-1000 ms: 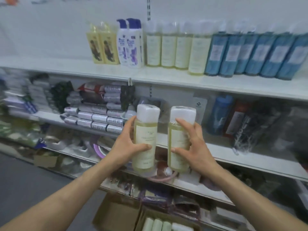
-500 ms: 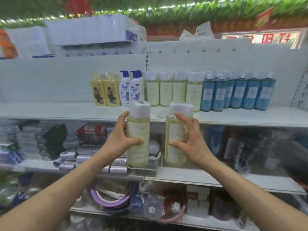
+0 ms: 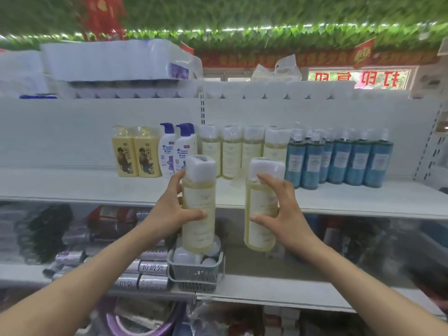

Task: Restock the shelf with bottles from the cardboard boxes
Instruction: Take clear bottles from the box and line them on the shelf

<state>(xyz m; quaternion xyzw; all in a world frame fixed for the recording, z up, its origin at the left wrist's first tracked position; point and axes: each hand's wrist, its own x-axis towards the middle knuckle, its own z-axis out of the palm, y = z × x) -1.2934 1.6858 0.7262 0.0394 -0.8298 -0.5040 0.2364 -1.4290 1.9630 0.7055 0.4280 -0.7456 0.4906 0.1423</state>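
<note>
I hold two pale yellow bottles with white caps upright, in front of the white top shelf. My left hand grips the left bottle round its middle. The right bottle is gripped by my right hand, thumb across the label. Both bottles hang at the height of the shelf's front edge, just short of it. Behind them a row of matching pale yellow bottles stands at the back of that shelf. No cardboard box is in view.
On the top shelf stand yellow square bottles, white pump bottles and several blue bottles. A grey basket of small white items sits on the shelf below, beside silver rolls. Packs of paper rolls lie on top.
Both hands have lifted the two bottles from the level of the lower shelves up to the top shelf's front edge. My view has tilted upward, and the cardboard boxes have dropped out of sight.
</note>
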